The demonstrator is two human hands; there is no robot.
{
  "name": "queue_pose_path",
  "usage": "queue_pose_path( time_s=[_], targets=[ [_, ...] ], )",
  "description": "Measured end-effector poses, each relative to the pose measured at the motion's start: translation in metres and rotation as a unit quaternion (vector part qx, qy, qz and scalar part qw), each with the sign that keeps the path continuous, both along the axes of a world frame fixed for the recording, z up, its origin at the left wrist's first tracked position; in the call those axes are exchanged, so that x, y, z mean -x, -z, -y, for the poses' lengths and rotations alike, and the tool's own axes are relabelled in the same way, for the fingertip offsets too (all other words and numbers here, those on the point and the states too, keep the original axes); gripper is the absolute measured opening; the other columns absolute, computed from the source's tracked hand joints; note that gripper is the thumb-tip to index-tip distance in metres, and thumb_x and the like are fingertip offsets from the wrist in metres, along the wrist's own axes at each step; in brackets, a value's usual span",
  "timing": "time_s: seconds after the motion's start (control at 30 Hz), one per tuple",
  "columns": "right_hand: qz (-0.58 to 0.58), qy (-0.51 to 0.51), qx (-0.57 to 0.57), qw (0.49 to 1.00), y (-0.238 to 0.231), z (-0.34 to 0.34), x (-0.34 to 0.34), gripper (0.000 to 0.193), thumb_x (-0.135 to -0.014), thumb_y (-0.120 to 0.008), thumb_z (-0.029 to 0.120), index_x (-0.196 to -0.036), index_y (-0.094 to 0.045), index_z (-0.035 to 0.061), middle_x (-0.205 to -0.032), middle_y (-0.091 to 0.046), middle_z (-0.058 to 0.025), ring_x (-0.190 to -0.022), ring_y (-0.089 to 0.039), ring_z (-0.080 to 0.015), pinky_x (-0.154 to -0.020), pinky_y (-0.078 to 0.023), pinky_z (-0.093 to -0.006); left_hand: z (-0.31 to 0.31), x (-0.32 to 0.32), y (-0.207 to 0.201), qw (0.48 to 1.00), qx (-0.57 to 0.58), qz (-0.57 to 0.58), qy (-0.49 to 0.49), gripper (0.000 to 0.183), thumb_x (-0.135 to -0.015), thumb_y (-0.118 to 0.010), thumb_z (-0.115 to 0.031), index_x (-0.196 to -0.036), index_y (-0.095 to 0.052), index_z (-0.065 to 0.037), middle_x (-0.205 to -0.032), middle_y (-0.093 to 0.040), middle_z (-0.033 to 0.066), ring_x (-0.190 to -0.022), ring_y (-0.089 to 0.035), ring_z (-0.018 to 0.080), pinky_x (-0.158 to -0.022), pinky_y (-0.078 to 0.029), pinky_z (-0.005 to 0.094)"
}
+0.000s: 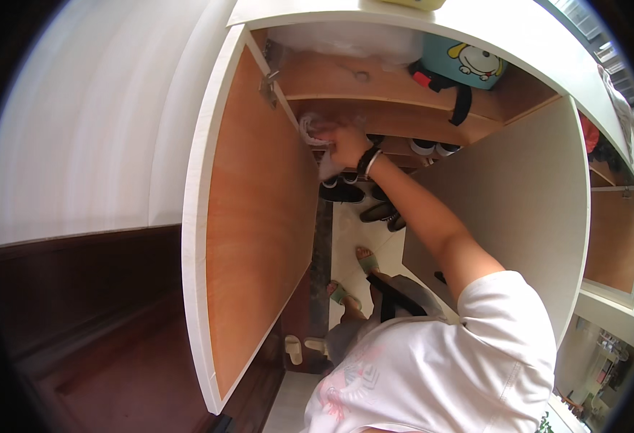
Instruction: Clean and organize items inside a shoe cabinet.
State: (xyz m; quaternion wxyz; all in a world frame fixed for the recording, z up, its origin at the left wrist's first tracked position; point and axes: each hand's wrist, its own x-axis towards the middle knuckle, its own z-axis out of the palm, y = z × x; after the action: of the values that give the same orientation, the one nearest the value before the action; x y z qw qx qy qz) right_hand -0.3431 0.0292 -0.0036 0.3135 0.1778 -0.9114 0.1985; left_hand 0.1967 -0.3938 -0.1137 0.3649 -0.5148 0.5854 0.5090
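My right hand (347,148), with a black band and a pale bracelet at the wrist, reaches into an open cabinet. Its fingers are closed on a crumpled whitish cloth (327,167), thin and partly see-through; whether it is fabric or plastic is hard to tell. Hand and cloth are at a wooden shelf (396,115), close to the hinge side of the left door (259,216). Below the hand, dark shoes (342,191) show. My left hand is out of the picture.
The right door (505,209) also stands open, beside my arm. On the upper shelf are a blue box (469,61) with a cartoon dog, a black strap (461,105) and a translucent white bag (346,43). Green slippers (366,260) are on my feet; pale slippers (293,350) lie left.
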Motion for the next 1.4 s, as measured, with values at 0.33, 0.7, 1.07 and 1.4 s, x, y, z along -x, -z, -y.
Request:
queue_pose_path(
  time_s=[0.33, 0.7, 1.07, 1.4],
  targets=[
    [0.308, 0.498, 0.158, 0.795, 0.007, -0.208, -0.019, 0.030, -0.073, -0.059, 0.014, -0.100, -0.066, 0.0041, -0.105, -0.062, -0.0191, -0.091, -0.060, -0.0358, -0.081, -0.047, -0.0416, -0.017, 0.045, 0.002, 0.999, 0.008, -0.028, 0.039, 0.034, -0.089, -0.054, -0.027, -0.116, -0.055, -0.006, -0.105, -0.062, 0.0113, -0.096, -0.059, 0.0211, -0.082, -0.046, 0.0324],
    [0.348, 0.358, 0.064, 0.864, 0.026, -0.097, 0.071, 0.026, -0.077, -0.055, 0.014, -0.100, -0.065, 0.0044, -0.104, -0.063, -0.0163, -0.095, -0.059, -0.0336, -0.084, -0.046, -0.0408, -0.039, 0.037, 0.001, 0.999, 0.044, -0.001, 0.014, 0.035, -0.089, -0.055, -0.028, -0.115, -0.057, -0.005, -0.107, -0.062, 0.0115, -0.098, -0.059, 0.0203, -0.084, -0.045, 0.0314],
    [0.299, 0.136, 0.087, 0.940, 0.004, -0.028, 0.084, 0.024, -0.081, -0.052, 0.014, -0.099, -0.065, 0.0047, -0.103, -0.064, -0.0136, -0.099, -0.059, -0.0313, -0.088, -0.044, -0.0400, -0.036, 0.077, 0.006, 0.975, 0.028, -0.146, 0.165, 0.037, -0.089, -0.055, -0.030, -0.114, -0.058, -0.003, -0.109, -0.062, 0.0116, -0.100, -0.059, 0.0195, -0.087, -0.045, 0.0305],
    [0.249, -0.127, 0.199, 0.939, -0.025, 0.001, -0.042, 0.047, -0.063, -0.054, -0.005, -0.106, -0.065, 0.0103, -0.113, -0.061, -0.0122, -0.099, -0.059, -0.0280, -0.084, -0.047, -0.0342, -0.070, 0.173, -0.081, 0.909, -0.085, -0.296, 0.281, 0.033, -0.090, -0.057, -0.022, -0.117, -0.057, -0.002, -0.110, -0.062, 0.0100, -0.103, -0.057, 0.0154, -0.090, -0.043, 0.0276]
  ],
)
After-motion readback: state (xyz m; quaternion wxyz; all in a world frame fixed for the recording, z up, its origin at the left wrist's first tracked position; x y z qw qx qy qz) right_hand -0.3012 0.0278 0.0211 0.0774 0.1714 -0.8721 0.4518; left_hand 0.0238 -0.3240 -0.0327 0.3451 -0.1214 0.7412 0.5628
